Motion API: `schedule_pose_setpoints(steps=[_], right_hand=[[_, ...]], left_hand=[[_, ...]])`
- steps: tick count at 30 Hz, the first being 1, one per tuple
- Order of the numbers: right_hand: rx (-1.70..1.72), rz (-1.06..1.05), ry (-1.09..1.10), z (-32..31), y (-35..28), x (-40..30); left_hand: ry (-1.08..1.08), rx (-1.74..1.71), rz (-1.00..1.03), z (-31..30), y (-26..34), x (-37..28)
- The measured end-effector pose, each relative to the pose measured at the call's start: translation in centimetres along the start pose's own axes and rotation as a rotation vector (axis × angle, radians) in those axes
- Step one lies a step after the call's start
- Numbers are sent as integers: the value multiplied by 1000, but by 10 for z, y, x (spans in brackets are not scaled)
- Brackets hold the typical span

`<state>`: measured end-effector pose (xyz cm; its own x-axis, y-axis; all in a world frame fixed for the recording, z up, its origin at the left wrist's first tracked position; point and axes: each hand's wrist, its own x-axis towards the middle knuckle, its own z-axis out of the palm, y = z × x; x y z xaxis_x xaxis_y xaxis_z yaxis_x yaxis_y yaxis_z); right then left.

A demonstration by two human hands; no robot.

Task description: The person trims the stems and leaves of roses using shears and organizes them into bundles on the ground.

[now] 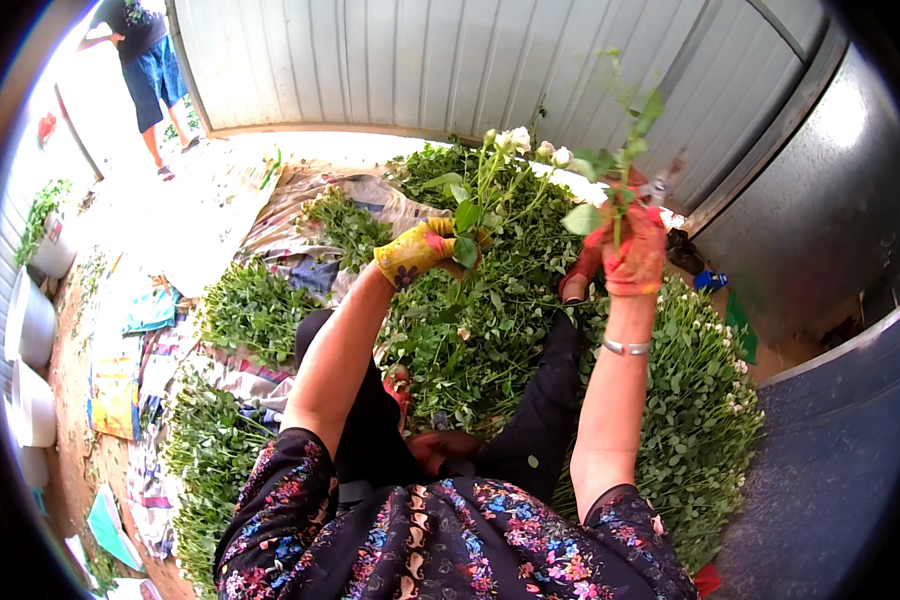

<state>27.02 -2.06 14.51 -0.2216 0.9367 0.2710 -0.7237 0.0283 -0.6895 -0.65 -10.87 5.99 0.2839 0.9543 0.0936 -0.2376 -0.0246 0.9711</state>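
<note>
In its yellow flowered glove, my left hand [420, 253] is closed around several leafy stems topped by white roses [521, 139]. My right hand [631, 251], in a red-orange glove, grips an upright leafy green stem [630, 131]. A blurred metal tool [661, 186], possibly pruning shears, sticks out beside the right glove; how it is held cannot be made out. Beneath both hands, a heap of cut leafy stems [487, 322] spreads between and beyond my legs. More rose stems [690, 427] with small pale blooms lie in a long pile along my right side.
Leafy bundles [251, 311] lie on a patterned cloth [319, 281] to the left. White tubs [31, 319] line the left wall. Ahead stands a corrugated metal wall [390, 67]; a dark metal panel [802, 217] and blue surface [825, 465] bound the right. A person [150, 67] stands at upper left.
</note>
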Motion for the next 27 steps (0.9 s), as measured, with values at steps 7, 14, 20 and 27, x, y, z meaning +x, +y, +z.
schedule_pose_setpoints(steps=[7, 14, 20, 27], right_hand=[[-1681, -282, -158, -39, -10, -29], [-387, 508, -365, 35, 39, -94], [-111, 662, -421, 69, 74, -99], [-41, 632, -418, 71, 85, -85]], left_hand=[[203, -105, 122, -5, -13, 12], [268, -86, 147, 0, -10, 13], [249, -134, 142, -5, -14, 12], [233, -186, 244, 7, -9, 11]])
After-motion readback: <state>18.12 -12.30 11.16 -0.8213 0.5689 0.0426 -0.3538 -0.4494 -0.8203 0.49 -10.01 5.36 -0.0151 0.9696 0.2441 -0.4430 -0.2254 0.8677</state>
